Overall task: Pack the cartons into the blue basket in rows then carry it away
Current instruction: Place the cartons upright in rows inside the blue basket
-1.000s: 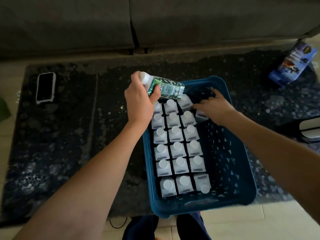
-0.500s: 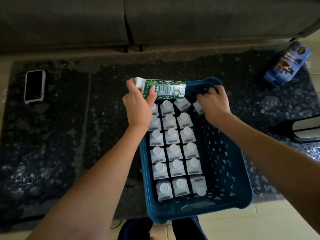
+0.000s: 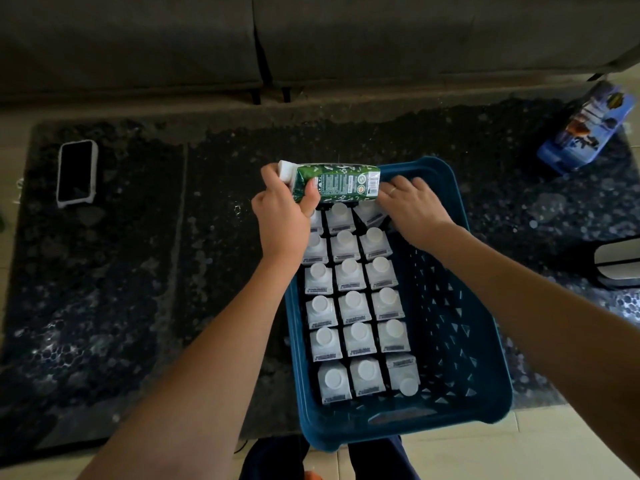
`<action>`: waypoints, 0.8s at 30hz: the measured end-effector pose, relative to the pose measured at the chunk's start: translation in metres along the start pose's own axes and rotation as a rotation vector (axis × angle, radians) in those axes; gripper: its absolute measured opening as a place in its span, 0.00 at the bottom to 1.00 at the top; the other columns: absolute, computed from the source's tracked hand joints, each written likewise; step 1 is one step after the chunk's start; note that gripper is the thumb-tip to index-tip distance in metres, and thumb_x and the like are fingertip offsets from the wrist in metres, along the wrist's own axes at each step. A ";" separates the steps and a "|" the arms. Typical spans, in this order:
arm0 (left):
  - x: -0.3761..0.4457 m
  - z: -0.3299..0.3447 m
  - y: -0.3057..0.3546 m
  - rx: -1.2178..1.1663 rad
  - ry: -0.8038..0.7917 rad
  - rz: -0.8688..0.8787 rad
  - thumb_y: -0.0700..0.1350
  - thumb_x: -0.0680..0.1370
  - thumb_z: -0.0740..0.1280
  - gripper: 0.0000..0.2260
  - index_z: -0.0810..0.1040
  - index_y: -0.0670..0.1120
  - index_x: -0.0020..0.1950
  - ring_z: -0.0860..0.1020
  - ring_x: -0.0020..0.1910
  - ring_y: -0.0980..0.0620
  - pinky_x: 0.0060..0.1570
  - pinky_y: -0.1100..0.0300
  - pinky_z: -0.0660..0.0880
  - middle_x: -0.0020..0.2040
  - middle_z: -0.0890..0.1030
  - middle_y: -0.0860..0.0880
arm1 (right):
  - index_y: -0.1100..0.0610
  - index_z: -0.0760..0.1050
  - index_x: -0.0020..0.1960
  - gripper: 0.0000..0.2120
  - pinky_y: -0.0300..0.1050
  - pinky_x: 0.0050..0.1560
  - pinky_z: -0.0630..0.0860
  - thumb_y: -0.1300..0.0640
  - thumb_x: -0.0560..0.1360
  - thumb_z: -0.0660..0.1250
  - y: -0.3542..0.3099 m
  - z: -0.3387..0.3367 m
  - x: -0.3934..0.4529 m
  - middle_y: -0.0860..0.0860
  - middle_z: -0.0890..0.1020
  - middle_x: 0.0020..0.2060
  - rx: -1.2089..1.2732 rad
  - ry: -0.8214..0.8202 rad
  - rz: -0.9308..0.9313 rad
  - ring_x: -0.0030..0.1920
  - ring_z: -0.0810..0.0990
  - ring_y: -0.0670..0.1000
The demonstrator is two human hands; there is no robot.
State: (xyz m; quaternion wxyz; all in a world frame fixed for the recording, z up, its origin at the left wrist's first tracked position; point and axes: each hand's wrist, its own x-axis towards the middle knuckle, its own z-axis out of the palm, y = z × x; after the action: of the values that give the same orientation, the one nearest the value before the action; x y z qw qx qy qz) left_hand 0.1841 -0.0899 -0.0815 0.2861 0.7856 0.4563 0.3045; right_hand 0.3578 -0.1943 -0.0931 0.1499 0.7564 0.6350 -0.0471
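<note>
A blue basket (image 3: 481, 344) stands on the dark table, filled on its left side with three columns of white-capped cartons (image 3: 353, 306) standing upright. My left hand (image 3: 280, 216) grips a green carton (image 3: 336, 183) held sideways above the basket's far left corner, cap pointing left. My right hand (image 3: 408, 209) reaches into the far end of the basket, fingers touching the base of the green carton and lying over the tilted carton (image 3: 369, 213) in the far row. Whether that hand grips anything is hidden.
A phone in a white case (image 3: 76, 173) lies at the table's far left. A blue printed pack (image 3: 585, 133) sits at the far right, a black and white object (image 3: 616, 265) at the right edge. A grey sofa (image 3: 311, 36) runs behind the table. The basket's right half holds no cartons.
My left hand has turned the green carton flatter and carried it slightly right. My right hand has moved left along the far row until it meets the green carton's base.
</note>
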 end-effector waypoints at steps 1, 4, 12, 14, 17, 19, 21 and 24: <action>0.000 0.000 0.000 0.000 -0.001 0.000 0.58 0.77 0.55 0.25 0.68 0.35 0.56 0.79 0.34 0.46 0.44 0.40 0.78 0.39 0.74 0.50 | 0.55 0.62 0.70 0.26 0.50 0.63 0.65 0.63 0.74 0.65 0.001 -0.001 0.004 0.52 0.70 0.67 0.032 -0.017 -0.009 0.66 0.67 0.55; 0.000 0.000 0.000 -0.004 -0.004 -0.004 0.59 0.77 0.55 0.26 0.68 0.35 0.56 0.79 0.36 0.45 0.44 0.41 0.78 0.40 0.74 0.50 | 0.56 0.67 0.67 0.20 0.52 0.63 0.65 0.62 0.76 0.64 0.005 -0.003 0.007 0.54 0.74 0.64 0.160 -0.026 -0.006 0.64 0.69 0.57; 0.000 0.001 0.001 0.142 -0.073 0.036 0.59 0.76 0.56 0.23 0.69 0.38 0.52 0.78 0.35 0.48 0.52 0.50 0.72 0.40 0.77 0.49 | 0.56 0.64 0.71 0.29 0.52 0.64 0.66 0.55 0.74 0.70 0.003 -0.004 0.016 0.56 0.72 0.65 0.312 -0.186 0.019 0.65 0.69 0.58; -0.001 0.001 0.001 0.125 -0.072 0.020 0.58 0.75 0.56 0.22 0.69 0.38 0.53 0.78 0.37 0.48 0.54 0.52 0.69 0.42 0.79 0.47 | 0.56 0.66 0.70 0.28 0.52 0.63 0.66 0.54 0.73 0.71 0.003 -0.005 0.018 0.55 0.73 0.64 0.330 -0.163 0.049 0.65 0.70 0.58; -0.001 0.000 0.001 0.104 -0.070 0.011 0.57 0.76 0.57 0.22 0.69 0.37 0.53 0.78 0.39 0.48 0.55 0.53 0.69 0.43 0.79 0.45 | 0.55 0.68 0.68 0.26 0.52 0.62 0.66 0.54 0.72 0.71 0.000 0.001 0.015 0.54 0.75 0.62 0.383 -0.099 0.075 0.64 0.71 0.57; -0.001 0.000 0.001 0.104 -0.065 0.020 0.57 0.76 0.56 0.22 0.69 0.37 0.53 0.78 0.38 0.48 0.56 0.52 0.69 0.43 0.79 0.45 | 0.55 0.68 0.68 0.26 0.52 0.62 0.66 0.54 0.72 0.71 -0.001 0.006 0.013 0.55 0.75 0.63 0.427 -0.072 0.099 0.64 0.71 0.58; -0.002 0.001 0.000 0.107 -0.063 0.020 0.57 0.76 0.56 0.22 0.69 0.37 0.53 0.78 0.38 0.49 0.56 0.52 0.69 0.44 0.79 0.46 | 0.54 0.69 0.68 0.26 0.52 0.61 0.66 0.54 0.71 0.72 -0.002 0.009 0.013 0.55 0.76 0.62 0.476 -0.051 0.130 0.63 0.72 0.58; -0.002 0.001 0.001 0.093 -0.067 0.009 0.56 0.76 0.56 0.21 0.68 0.38 0.54 0.78 0.40 0.49 0.58 0.51 0.69 0.45 0.79 0.45 | 0.53 0.70 0.67 0.27 0.51 0.59 0.69 0.54 0.70 0.73 -0.003 0.012 0.013 0.55 0.77 0.60 0.571 -0.040 0.172 0.60 0.75 0.58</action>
State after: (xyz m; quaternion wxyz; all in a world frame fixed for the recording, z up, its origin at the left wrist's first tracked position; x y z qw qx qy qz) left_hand 0.1844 -0.0923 -0.0820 0.2631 0.8099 0.4564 0.2581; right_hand 0.3592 -0.1852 -0.1085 -0.0531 0.8179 0.5265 -0.2259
